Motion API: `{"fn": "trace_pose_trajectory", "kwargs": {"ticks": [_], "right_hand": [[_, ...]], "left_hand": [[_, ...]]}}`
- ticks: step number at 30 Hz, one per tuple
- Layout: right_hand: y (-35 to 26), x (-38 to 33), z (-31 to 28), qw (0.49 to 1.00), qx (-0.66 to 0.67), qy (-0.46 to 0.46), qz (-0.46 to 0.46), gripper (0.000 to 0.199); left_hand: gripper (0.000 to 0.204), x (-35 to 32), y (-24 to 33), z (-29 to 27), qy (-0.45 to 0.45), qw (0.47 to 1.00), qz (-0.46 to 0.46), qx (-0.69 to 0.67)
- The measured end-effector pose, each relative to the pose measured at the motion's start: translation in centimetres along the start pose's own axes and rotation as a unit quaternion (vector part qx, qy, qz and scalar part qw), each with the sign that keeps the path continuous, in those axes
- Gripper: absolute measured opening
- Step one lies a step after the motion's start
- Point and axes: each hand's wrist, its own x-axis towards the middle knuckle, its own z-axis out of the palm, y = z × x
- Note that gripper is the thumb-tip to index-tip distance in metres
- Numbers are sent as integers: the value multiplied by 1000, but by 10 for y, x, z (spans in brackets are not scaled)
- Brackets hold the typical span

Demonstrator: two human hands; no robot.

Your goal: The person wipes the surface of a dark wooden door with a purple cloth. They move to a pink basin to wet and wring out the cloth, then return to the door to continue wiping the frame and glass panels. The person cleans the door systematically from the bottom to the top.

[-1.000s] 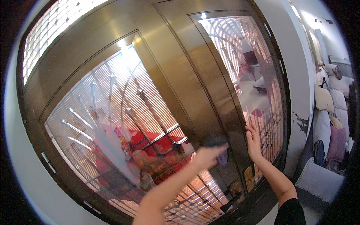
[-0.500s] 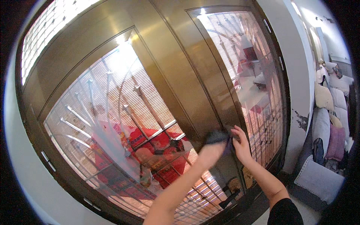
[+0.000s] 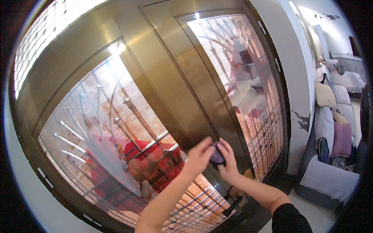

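A dark purple, bunched-up soft piece, seemingly cloth (image 3: 217, 157), is between my two hands in front of the door. My right hand (image 3: 229, 165) curls round its right side, fingers over the top and thumb below. At its left edge is my left hand (image 3: 197, 158), blurred, its fingers pointing toward the bundle; whether they grip it cannot be made out. Behind the hands stands a bronze-coloured metal double door (image 3: 155, 73) with two large glass panes. Low on the door, to the right of my left forearm, a black handle (image 3: 232, 207) sticks out.
Metal bars and red patches show in the left glass pane (image 3: 128, 151). Right of the door, a white wall (image 3: 285, 50) has peeling paint. Beyond it is a sofa with cushions, among them a mauve one (image 3: 342, 139), and a grey-covered armrest (image 3: 330, 178).
The dark piece was a blurred, wider shape by my left hand, with my right hand's fingers raised beside it. Now it is a compact bundle in my right hand. The view has shifted slightly.
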Motion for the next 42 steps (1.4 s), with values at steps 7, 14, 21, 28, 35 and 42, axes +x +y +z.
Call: {"fn": "trace_pose_trajectory", "kwargs": {"ticks": [7, 14, 21, 28, 35, 42], "right_hand": [[-53, 244, 38, 953, -159, 133, -219, 59], [-29, 232, 51, 929, -279, 24, -242, 59], [112, -68, -4, 896, -305, -219, -236, 61], [70, 120, 0, 948, -98, 89, -291, 59], [-2, 380, 14, 948, -140, 162, -235, 46], [66, 199, -6, 959, -220, 2, -181, 65]], "left_hand": [[37, -8, 84, -142, 308, 826, 258, 395], [44, -12, 71, -178, 302, 716, 278, 564], [52, -22, 53, -171, 266, 678, 263, 633], [59, -29, 63, -171, 240, 604, 218, 728], [63, -29, 74, -166, 238, 600, 227, 729], [66, -38, 68, -173, 225, 601, 223, 734]]}}
